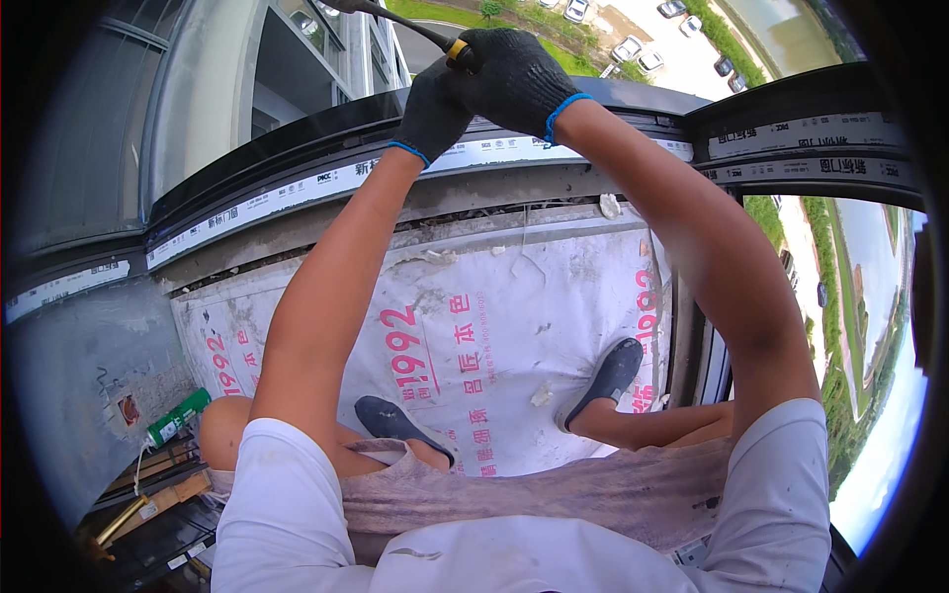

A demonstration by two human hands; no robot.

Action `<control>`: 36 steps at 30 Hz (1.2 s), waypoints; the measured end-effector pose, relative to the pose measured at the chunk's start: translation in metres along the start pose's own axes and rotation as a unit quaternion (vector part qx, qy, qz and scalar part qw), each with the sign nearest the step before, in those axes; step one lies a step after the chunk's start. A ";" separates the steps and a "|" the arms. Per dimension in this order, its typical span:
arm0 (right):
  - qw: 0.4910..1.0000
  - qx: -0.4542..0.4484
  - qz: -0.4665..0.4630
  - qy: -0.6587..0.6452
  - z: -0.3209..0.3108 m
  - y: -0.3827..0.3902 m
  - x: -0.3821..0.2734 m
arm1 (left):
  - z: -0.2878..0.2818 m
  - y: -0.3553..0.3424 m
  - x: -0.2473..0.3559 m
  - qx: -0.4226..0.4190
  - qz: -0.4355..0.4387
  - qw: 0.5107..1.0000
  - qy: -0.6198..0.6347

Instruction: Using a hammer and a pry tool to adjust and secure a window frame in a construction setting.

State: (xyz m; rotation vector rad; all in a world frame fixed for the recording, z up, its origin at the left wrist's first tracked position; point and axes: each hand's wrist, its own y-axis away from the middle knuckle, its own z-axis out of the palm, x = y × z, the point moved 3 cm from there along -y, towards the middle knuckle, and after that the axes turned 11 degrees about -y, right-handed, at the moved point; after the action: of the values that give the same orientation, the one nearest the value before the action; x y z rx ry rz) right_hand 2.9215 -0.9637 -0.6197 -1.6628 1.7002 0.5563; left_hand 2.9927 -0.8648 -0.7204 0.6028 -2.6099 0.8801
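Observation:
Both my hands are held together at the top, beyond the window frame, in black knit gloves with blue cuffs. My right hand is closed at the yellow-banded handle of what looks like a hammer. Its dark shaft slants up and left, and its head is partly cut off at the upper edge. My left hand is closed against the same handle, pressed to the right hand; its fingers are mostly hidden. Below the hands runs the dark window frame, with white protective film along it.
White sheeting with pink print covers the surface under my feet, with crumbs of rubble on it. A green tube and wooden pieces lie at lower left. Beyond the frame is a drop to parked cars. Glass panes stand at right.

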 end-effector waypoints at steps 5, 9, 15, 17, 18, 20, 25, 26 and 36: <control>0.996 0.028 0.078 0.040 0.010 -0.005 -0.017 | 0.008 0.007 0.012 0.232 -0.176 0.901 0.322; 0.987 0.050 0.145 -0.041 -0.003 0.030 -0.032 | -0.006 0.006 0.020 0.210 -0.091 0.973 0.002; 0.955 0.047 0.231 -0.180 -0.013 0.113 -0.078 | -0.004 0.011 0.009 0.216 -0.240 0.902 0.288; 0.972 0.021 0.206 -0.109 -0.003 0.120 -0.069 | -0.005 0.010 0.012 0.208 -0.255 0.885 0.330; 0.985 0.007 0.166 -0.042 -0.002 0.120 -0.065 | -0.003 0.007 0.016 0.205 -0.250 0.887 0.331; 0.992 -0.002 0.126 0.025 -0.014 0.122 -0.060 | 0.002 0.002 0.024 0.189 -0.229 0.915 0.274; 0.982 0.157 0.036 -0.101 -0.050 0.102 -0.140 | -0.002 0.016 0.001 0.142 -0.261 0.928 0.225; 0.922 0.190 0.182 -0.284 -0.053 0.101 -0.148 | -0.006 0.016 0.000 0.156 -0.260 0.925 0.231; 0.982 0.102 0.117 -0.105 -0.049 0.095 -0.139 | -0.004 0.016 0.000 0.169 -0.242 0.924 0.244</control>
State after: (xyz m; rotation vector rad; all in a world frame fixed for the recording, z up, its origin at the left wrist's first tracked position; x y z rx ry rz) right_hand 2.8123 -0.8942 -0.5011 -1.2261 1.7427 0.6209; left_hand 2.9857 -0.8511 -0.7250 0.9263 -1.7669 1.1375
